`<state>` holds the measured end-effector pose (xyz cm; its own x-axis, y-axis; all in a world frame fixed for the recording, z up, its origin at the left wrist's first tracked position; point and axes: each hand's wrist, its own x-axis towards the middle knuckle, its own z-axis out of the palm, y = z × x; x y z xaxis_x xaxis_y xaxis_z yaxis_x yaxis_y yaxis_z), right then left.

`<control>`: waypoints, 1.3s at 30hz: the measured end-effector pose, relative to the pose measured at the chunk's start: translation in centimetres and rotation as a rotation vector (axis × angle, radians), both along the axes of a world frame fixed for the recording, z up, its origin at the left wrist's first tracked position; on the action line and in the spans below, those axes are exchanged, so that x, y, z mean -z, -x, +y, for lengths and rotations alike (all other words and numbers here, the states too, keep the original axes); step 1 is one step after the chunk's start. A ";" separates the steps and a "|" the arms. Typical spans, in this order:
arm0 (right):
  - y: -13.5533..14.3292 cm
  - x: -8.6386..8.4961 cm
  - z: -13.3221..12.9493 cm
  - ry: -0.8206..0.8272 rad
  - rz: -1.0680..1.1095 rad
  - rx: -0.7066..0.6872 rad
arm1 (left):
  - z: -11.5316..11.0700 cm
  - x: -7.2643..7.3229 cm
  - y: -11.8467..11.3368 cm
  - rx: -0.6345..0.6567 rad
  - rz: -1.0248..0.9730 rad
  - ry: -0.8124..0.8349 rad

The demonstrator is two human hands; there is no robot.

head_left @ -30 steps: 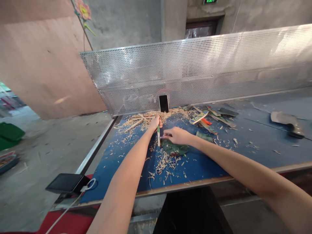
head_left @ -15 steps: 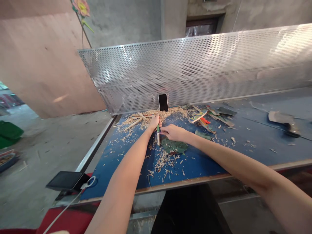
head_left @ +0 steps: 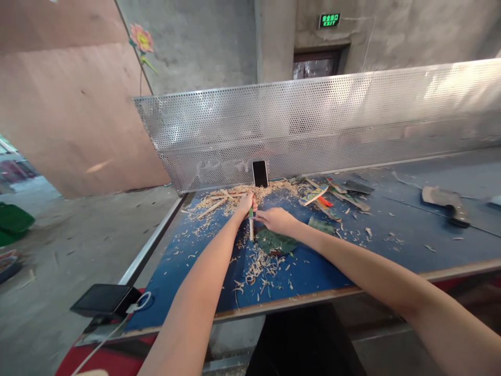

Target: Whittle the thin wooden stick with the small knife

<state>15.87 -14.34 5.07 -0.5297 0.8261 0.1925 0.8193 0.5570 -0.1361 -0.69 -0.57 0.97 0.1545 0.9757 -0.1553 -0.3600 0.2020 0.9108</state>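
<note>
My left hand (head_left: 247, 202) is wrapped round the far end of a pale wooden stick (head_left: 251, 230), which has a green part just below the fingers. The stick points toward me over the table. My right hand (head_left: 277, 220) is closed beside it, gripping a small knife (head_left: 255, 218) whose thin blade crosses the stick; most of its handle is hidden in the fingers. Under and beside the right hand lies a dark green leaf-like sheet (head_left: 276, 243). Curled wood shavings (head_left: 260, 266) are heaped on the blue table (head_left: 183, 277) in front of the stick.
A phone (head_left: 260, 174) leans against the perforated metal panel (head_left: 219, 125) behind more shavings and sticks. Scraps with a red-orange piece (head_left: 324, 201) lie to the right, and a curved brown piece (head_left: 446, 202) farther right. A black device (head_left: 105, 300) with a white cable sits at the left corner.
The camera view has tilted up slightly, so an exit sign now shows above the doorway. Both hands keep their grips on the stick and knife, with little visible movement.
</note>
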 end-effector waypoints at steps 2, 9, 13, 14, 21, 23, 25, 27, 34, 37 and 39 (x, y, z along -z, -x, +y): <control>0.2 0.1 0.0 0.020 -0.001 -0.003 | -0.1 -0.1 -0.1 -0.013 0.031 0.002; -0.2 -0.4 -0.6 0.088 0.041 -0.086 | -0.8 -0.5 -0.5 -0.020 0.086 0.027; -0.7 -1.3 -1.3 0.135 0.047 -0.163 | -1.3 -0.6 -0.7 -0.005 0.141 0.000; -0.9 -1.5 -1.4 0.159 0.047 -0.191 | -1.4 -0.6 -0.8 -0.001 0.140 -0.002; -1.6 -1.5 -1.0 0.043 0.172 -0.127 | -1.0 -0.5 -0.1 -0.011 0.061 -0.006; -1.5 -1.0 -0.6 -0.008 0.178 -0.059 | -0.8 -0.4 0.0 -0.011 0.062 -0.007; -1.2 -0.5 -0.3 -0.024 0.129 -0.025 | -0.7 -0.4 0.0 -0.016 0.058 -0.007; -0.7 -0.1 -0.3 -0.018 0.060 -0.015 | -0.6 -0.4 0.0 -0.019 0.040 -0.001; 0.4 0.4 -1.1 0.065 0.072 0.003 | -0.3 -0.1 0.0 -0.072 0.031 0.010; -0.1 0.1 -1.3 0.134 0.147 -0.047 | -0.1 0.0 0.0 -0.054 0.029 0.013; -0.4 -0.1 -1.5 0.231 0.164 -0.127 | -0.1 0.0 0.1 -0.045 0.021 0.016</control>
<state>16.24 -15.83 5.17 -0.6085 0.7873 0.0988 0.7019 0.5922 -0.3958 -0.76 -0.68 1.00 0.1070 0.9790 -0.1733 -0.3497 0.2002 0.9152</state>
